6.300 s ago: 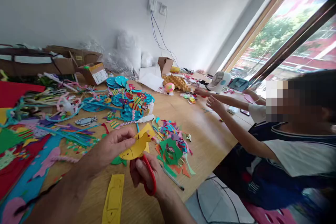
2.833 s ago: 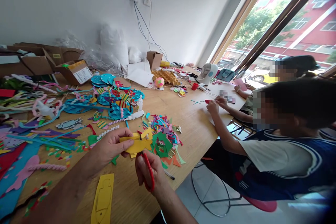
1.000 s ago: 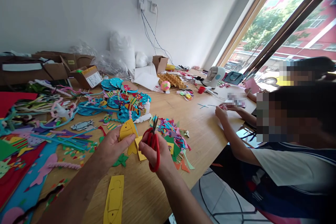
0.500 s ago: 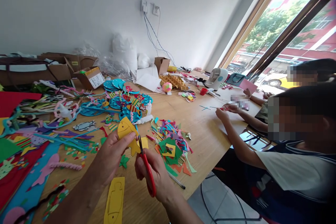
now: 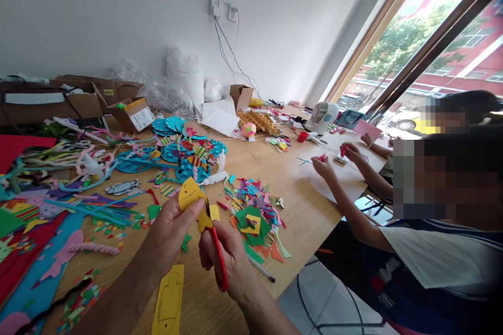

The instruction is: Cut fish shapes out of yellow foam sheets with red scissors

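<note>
Pinched in my left hand [image 5: 173, 227] is a yellow paper fish [image 5: 189, 194] with a drawn eye and lines. My right hand [image 5: 226, 254] grips red-handled scissors [image 5: 218, 259]. Their dark blades lie against the fish's edge near its tail, beside my left thumb. Below my hands, a yellow strip [image 5: 168, 301] with drawn outlines lies on the table. A small yellow piece [image 5: 214, 212] sits just behind the scissors. To the right is a heap of coloured paper scraps [image 5: 255, 204], with a pen [image 5: 261, 268] at its near side.
Glue bottles [image 5: 215, 178], blue paper plates [image 5: 137, 159] and pipe cleaners [image 5: 51, 152] crowd the table's left and middle. A small white fan [image 5: 322, 116] stands farther back. At the right sits another person, whose hands [image 5: 324, 166] hold something red over the table.
The scissors have shifted slightly at the fish's tail, and their blades look closer together. The other person's hands have moved apart. The view has shifted a little.
</note>
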Action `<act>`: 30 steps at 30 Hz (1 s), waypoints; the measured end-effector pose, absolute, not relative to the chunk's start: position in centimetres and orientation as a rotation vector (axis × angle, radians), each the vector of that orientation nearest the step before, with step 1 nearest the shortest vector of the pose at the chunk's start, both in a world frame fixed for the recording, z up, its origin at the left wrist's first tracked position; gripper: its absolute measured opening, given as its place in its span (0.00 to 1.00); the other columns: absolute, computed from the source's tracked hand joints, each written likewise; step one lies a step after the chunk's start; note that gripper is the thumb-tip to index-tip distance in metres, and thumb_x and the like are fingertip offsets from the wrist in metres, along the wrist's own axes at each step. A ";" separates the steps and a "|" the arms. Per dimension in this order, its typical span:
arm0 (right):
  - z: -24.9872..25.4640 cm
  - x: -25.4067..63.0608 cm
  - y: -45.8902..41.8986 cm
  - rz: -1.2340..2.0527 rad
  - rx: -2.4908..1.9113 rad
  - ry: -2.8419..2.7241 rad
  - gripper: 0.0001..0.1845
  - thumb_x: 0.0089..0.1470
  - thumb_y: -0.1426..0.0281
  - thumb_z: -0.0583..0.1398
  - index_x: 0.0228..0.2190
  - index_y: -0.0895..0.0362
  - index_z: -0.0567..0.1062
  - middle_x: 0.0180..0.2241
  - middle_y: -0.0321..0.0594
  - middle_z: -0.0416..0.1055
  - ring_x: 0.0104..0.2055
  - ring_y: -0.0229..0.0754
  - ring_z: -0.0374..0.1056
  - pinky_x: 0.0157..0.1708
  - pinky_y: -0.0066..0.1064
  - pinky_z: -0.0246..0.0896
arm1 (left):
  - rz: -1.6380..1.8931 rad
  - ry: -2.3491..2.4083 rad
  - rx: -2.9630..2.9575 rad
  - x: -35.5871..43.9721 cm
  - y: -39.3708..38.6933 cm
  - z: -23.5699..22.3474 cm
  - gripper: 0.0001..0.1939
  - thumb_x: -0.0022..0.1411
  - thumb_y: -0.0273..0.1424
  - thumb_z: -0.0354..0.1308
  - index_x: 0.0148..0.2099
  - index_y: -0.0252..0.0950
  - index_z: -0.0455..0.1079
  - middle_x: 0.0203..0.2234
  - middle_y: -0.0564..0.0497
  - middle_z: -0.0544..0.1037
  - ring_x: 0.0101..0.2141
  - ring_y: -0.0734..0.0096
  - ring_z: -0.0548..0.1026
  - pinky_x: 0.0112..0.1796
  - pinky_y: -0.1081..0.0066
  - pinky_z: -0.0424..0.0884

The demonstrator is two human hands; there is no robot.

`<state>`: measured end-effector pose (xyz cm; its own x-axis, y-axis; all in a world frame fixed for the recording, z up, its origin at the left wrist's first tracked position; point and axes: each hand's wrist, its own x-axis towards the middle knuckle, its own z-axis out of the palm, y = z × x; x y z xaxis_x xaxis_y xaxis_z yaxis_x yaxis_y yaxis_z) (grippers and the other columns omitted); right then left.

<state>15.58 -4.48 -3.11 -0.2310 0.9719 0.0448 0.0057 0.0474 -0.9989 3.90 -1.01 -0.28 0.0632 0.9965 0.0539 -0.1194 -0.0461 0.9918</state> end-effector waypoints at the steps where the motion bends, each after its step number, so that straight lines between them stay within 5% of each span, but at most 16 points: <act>1: -3.2 15.6 -4.5 1.342 -1.064 -1.403 0.23 0.55 0.53 0.51 0.18 0.56 0.61 0.15 0.31 0.58 0.17 0.32 0.54 0.17 0.22 0.48 | 1.242 1.051 1.206 3.9 -1.0 -0.3 0.08 0.56 0.36 0.56 0.31 0.37 0.67 0.24 0.56 0.71 0.29 0.68 0.69 0.33 0.72 0.66; 30: -3.5 16.0 -4.7 1.374 -1.074 -1.355 0.27 0.54 0.49 0.52 0.16 0.56 0.60 0.13 0.30 0.58 0.15 0.30 0.51 0.15 0.22 0.46 | 1.218 1.050 1.210 4.2 -1.3 0.3 0.07 0.54 0.35 0.57 0.31 0.37 0.70 0.25 0.55 0.74 0.27 0.69 0.69 0.31 0.73 0.66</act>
<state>16.01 -4.66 -3.53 -0.2177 0.9759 0.0107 -0.0243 0.0055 -0.9997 4.17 -1.31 0.26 0.0880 0.9950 0.0476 -0.0993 -0.0388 0.9943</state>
